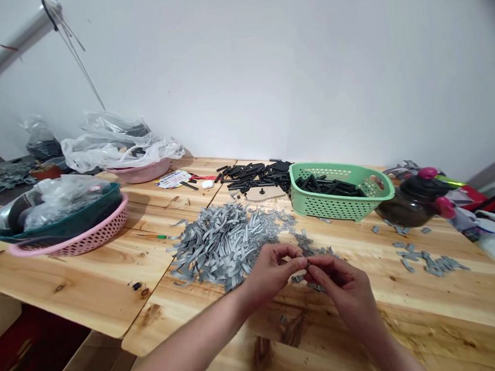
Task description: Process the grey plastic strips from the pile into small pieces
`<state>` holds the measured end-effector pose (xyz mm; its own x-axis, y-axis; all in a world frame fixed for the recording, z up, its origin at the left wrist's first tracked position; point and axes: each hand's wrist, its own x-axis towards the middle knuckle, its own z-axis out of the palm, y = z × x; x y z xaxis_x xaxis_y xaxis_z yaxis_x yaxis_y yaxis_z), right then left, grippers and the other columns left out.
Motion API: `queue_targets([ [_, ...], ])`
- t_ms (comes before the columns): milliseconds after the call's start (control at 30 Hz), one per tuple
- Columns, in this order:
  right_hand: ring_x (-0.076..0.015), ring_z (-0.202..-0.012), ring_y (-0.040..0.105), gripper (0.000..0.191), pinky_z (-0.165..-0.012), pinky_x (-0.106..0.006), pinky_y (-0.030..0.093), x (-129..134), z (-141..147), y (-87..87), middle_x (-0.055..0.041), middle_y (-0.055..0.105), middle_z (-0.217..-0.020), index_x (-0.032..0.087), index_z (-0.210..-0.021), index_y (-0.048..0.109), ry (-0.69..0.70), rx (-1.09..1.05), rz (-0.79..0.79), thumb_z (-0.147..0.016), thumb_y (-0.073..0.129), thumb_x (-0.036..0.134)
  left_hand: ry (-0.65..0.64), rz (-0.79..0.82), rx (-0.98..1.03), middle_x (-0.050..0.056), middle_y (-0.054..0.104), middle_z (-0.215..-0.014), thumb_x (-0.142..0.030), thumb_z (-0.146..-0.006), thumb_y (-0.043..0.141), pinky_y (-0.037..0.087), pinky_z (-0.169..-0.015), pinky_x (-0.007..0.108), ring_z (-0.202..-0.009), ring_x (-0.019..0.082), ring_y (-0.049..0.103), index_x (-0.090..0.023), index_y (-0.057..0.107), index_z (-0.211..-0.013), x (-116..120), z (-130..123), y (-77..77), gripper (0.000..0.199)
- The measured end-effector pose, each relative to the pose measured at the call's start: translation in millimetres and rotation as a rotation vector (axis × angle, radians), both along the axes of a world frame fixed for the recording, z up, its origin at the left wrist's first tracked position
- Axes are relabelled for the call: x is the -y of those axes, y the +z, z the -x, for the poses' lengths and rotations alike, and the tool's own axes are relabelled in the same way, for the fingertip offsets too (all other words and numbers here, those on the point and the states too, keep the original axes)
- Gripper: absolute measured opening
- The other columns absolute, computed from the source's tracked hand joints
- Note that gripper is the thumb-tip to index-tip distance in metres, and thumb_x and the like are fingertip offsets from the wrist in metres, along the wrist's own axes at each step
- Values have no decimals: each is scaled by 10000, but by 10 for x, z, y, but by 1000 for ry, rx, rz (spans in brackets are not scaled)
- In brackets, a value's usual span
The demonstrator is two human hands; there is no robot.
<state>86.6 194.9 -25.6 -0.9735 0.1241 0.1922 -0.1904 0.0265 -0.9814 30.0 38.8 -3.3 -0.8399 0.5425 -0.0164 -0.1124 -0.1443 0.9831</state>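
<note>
Head view: left hand (273,274) and right hand (343,286) pinch a grey strip (306,264); grip narrow; flat strips (218,247) heap beside.

This was a small workshop for hand piecework, set against a plain white wall (264,65). A long, bare pine counter (89,287) carried loose heaps of gray strips (218,247) and short black plastic pieces (255,176), the look of bulk parts. A green perforated basket (303,204), a pink perforated basket (77,240) and clear plastic bags (118,152) stood about as plain storage.
</note>
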Motion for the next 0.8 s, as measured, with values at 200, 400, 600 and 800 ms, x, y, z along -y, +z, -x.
queue_targets([
  [200,-172,-783,694,195,-699,-255,597,-29,-1,-65,-61,705,-907,191,-935,707,-46,-5,-5,-830,703,355,196,126,-348,10,596,-829,-342,-811,685,372,-538,182,-613,75,507,-162,600,-863,5,-67,14,206],
  [400,-165,-761,686,174,-684,-253,592,-45,0,-65,-39,684,-867,198,-919,694,-72,-15,-2,-825,709,345,216,254,-746,58,658,-886,-251,-881,596,402,-600,217,-632,93,519,-170,682,-882,46,-102,24,118],
  [600,-157,-746,675,156,-672,-234,572,-44,-21,-32,-33,689,-854,203,-891,705,-69,-40,-108,-833,693,347,84,256,-525,40,643,-788,-263,-858,600,402,-573,208,-646,108,544,-151,641,-822,34,-56,87,125],
  [800,-136,-735,664,165,-644,-194,564,-11,-10,24,-22,699,-833,213,-894,703,-19,-45,-52,-777,750,320,-26,292,-514,29,585,-824,-280,-897,526,377,-559,196,-645,92,504,-148,566,-849,51,-48,104,146],
])
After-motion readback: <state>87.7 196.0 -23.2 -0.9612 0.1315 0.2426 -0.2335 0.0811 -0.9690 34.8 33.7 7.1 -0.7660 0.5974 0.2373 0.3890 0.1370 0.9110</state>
